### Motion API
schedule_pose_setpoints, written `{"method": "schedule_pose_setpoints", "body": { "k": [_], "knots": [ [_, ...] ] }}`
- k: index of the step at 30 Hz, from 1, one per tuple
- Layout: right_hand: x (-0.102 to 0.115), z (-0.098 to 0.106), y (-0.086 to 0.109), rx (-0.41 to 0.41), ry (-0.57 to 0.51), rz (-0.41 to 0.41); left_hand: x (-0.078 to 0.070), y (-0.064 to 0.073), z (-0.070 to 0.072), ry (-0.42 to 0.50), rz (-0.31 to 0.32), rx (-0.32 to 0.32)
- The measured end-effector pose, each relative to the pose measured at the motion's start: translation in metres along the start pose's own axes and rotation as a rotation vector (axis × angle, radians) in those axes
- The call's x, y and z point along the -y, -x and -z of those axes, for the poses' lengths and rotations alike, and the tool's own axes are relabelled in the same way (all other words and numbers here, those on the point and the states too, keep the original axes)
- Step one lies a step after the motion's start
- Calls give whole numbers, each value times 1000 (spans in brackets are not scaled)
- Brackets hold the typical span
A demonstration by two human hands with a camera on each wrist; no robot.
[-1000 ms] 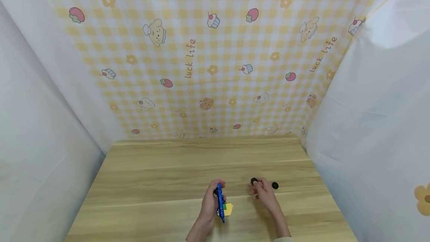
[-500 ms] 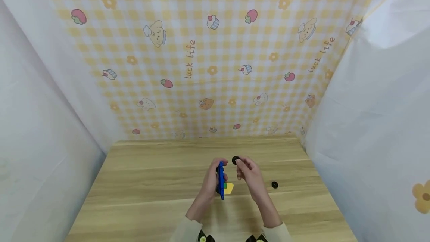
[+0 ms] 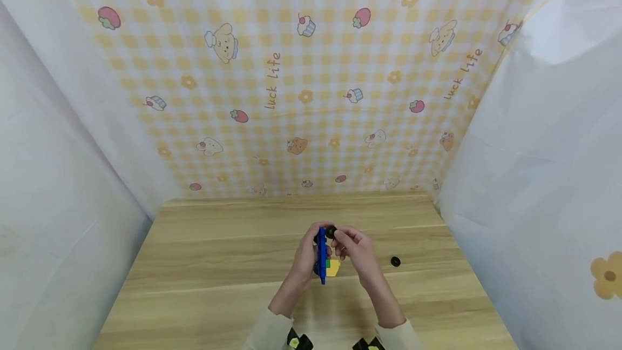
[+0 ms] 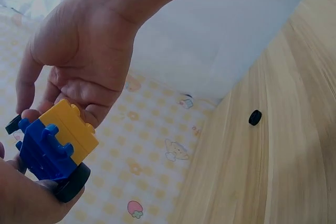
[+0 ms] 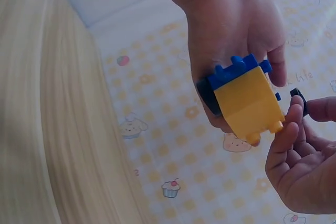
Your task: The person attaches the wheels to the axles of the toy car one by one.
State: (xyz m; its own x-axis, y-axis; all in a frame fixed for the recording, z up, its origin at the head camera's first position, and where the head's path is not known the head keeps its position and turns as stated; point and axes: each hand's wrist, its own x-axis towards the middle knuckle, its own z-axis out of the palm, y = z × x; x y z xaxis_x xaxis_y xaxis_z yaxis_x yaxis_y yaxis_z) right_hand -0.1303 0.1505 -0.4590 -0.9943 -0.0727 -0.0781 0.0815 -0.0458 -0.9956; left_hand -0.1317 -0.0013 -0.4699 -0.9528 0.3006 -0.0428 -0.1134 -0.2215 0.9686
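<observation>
My left hand (image 3: 305, 257) grips a toy car made of building blocks, its blue chassis (image 3: 322, 258) held on edge above the table. A yellow block (image 5: 249, 106) is fixed on the chassis, with a small green piece (image 3: 328, 263) beside it in the head view. Black wheels, such as this mounted wheel (image 4: 73, 183), sit on the side toward my left palm. Between thumb and fingers, my right hand (image 3: 360, 250) pinches a loose black wheel (image 3: 331, 231) right at the far end of the chassis, on the side facing it.
One more black wheel (image 3: 396, 261) lies on the wooden table (image 3: 209, 263), to the right of my right hand. A yellow checked cloth (image 3: 306, 96) hangs behind the table, and white sheets (image 3: 534, 177) enclose both sides.
My right hand has carried the pinched wheel from near the other loose wheel leftward to the chassis. My left hand has raised the toy car farther from me.
</observation>
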Motion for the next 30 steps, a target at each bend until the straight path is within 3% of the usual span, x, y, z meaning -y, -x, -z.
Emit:
{"method": "schedule_pose_setpoints", "body": {
  "k": [12, 18, 30],
  "knots": [
    [-5, -10, 3, -17, 76, 30, 1, -1, -3, 24, -48, 15],
    [-5, -11, 4, -2, 113, 37, 3, -1, -2, -24, -82, 1],
    [-8, -13, 4, 24, 125, 54, 6, -1, -3, -65, -75, -12]
  ]
}}
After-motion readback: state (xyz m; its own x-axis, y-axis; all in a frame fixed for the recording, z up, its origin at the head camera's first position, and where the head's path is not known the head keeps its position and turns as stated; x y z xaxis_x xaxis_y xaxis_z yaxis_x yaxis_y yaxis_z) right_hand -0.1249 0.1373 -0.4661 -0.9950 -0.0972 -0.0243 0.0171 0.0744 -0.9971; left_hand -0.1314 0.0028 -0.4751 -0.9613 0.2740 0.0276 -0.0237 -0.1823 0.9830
